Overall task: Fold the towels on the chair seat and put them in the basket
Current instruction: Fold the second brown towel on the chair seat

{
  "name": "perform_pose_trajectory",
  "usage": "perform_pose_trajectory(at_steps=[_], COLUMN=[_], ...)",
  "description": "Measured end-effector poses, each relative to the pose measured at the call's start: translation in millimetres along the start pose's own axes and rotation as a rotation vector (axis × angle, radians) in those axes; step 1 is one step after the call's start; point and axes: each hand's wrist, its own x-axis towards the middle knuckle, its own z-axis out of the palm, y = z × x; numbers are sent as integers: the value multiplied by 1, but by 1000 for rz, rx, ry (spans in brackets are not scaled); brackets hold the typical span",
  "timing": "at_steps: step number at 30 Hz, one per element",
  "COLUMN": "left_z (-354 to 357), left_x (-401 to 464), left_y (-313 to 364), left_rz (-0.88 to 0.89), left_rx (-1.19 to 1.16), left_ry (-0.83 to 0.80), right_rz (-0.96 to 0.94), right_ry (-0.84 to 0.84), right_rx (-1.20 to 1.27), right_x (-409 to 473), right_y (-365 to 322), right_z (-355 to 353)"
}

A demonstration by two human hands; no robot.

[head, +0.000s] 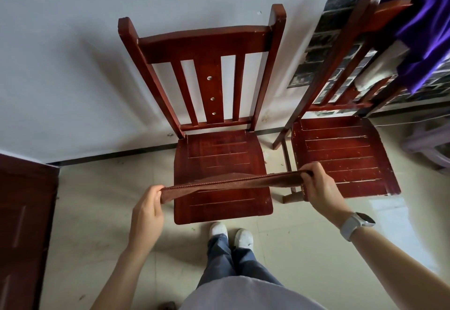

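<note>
A brown towel (231, 183) is stretched flat and edge-on above the front of the red wooden chair seat (219, 149). My left hand (148, 210) pinches its left end just off the seat's left edge. My right hand (316, 188), with a white watch on the wrist, grips the right end over the gap between the two chairs. No basket is in view.
A second red chair (341, 156) stands close on the right, with a purple cloth (423, 34) and a white towel (379, 66) hung on its backrest. A dark red door (24, 212) is at the left. White wall behind, tiled floor below, my feet (231, 234) at the chair's front.
</note>
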Motion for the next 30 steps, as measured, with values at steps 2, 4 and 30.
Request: perform_pose_trajectory(at_steps=[2, 4, 30], left_z=[-2, -4, 152], left_x=[-8, -13, 175], left_y=[-2, -4, -133], left_rz=[16, 39, -11], left_rx=[16, 23, 230], left_ry=[-7, -3, -225], right_rz=[-21, -51, 88], right_ry=[6, 11, -25], right_rx=[-74, -110, -175], right_x=[-9, -18, 188], right_y=[3, 3, 86], right_z=[4, 5, 139])
